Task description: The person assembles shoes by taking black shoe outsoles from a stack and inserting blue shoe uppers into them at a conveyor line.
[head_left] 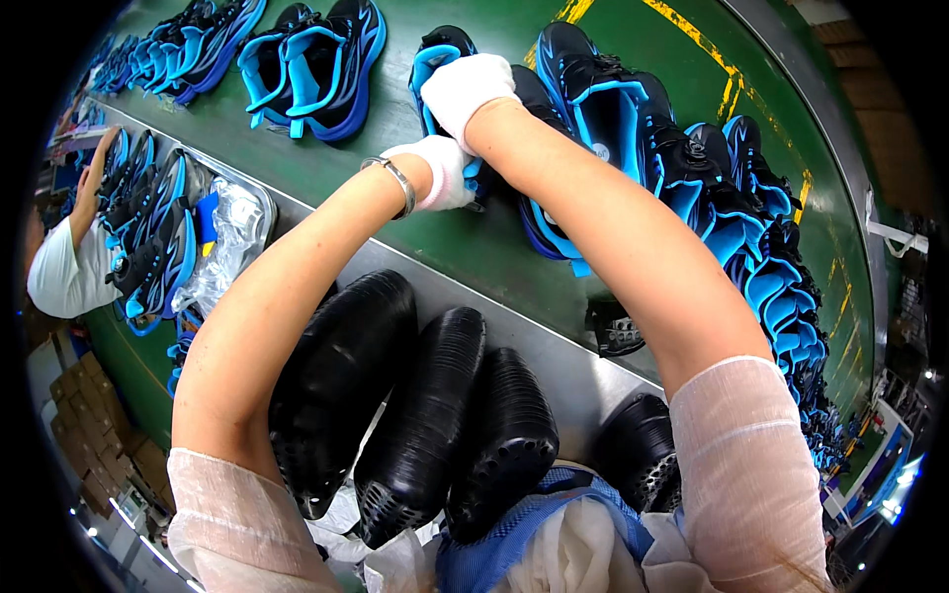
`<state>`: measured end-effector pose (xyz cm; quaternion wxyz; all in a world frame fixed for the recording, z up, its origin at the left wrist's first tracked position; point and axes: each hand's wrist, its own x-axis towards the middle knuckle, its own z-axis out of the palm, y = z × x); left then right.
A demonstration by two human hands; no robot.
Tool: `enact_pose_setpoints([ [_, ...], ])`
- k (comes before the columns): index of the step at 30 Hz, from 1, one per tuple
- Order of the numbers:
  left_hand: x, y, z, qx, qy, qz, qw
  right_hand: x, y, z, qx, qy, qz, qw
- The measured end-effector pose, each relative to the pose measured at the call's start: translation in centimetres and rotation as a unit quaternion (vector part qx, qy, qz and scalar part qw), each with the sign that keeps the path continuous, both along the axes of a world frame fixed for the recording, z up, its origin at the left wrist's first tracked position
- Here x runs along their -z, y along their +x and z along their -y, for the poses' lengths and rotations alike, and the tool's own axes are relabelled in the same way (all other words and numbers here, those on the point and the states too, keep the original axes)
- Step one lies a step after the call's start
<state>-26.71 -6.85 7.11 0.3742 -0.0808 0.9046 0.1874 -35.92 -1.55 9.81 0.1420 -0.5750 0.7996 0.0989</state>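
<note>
A black and light-blue sneaker (442, 46) stands on the green work surface in front of me, its toe pointing away. My right hand (469, 93), in a white glove, lies over the sneaker's opening with its fingers curled down onto it. Close below, my left hand (441, 172), also gloved, is closed at the heel end, where a bit of blue shows by the fingers. Much of the sneaker and most fingertips are hidden by the gloves. More sneakers (605, 109) stand just right of my hands, partly behind my right forearm.
A pair of sneakers (314, 71) stands at upper left, with a row (198, 49) beyond. Stacks of nested black plastic shoe-shaped inserts (425, 415) lie close to me. Clear plastic wrapping (237, 232) lies at left, near another person's arm (87, 203). Several sneakers (781, 296) crowd the right.
</note>
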Motion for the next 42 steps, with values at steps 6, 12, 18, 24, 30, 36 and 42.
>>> enact_pose_setpoints([
  [6, 0.0, 0.3, -0.3, 0.004, -0.020, 0.036, 0.999, -1.7, 0.7, -1.1, -0.007, 0.013, 0.020, 1.000],
  [12, -1.6, -1.2, -2.2, -0.006, -0.044, 0.029, 0.999, -1.3, -0.7, -3.0, 0.046, -0.001, 0.013, 0.999],
  [18, 2.1, -0.3, -0.1, -0.043, -0.012, 0.061, 0.997, 1.1, 0.4, -1.8, 0.037, -0.066, 0.029, 0.997],
  [24, -0.5, -0.6, -0.6, -0.041, -0.035, 0.054, 0.997, 0.8, -0.7, -3.4, 0.039, -0.077, 0.087, 0.992],
  [30, -1.7, 1.1, -0.6, -0.084, -0.049, 0.030, 0.995, -6.2, 3.0, -15.3, 0.062, -0.134, 0.119, 0.982],
  [36, -3.6, 0.0, -1.0, -0.012, -0.103, 0.000, 0.995, -1.0, 6.5, -22.8, 0.094, -0.192, 0.098, 0.972],
  [42, -3.7, 0.9, -0.6, -0.001, -0.124, -0.020, 0.992, -9.6, 13.1, -33.6, 0.072, -0.155, 0.180, 0.969],
])
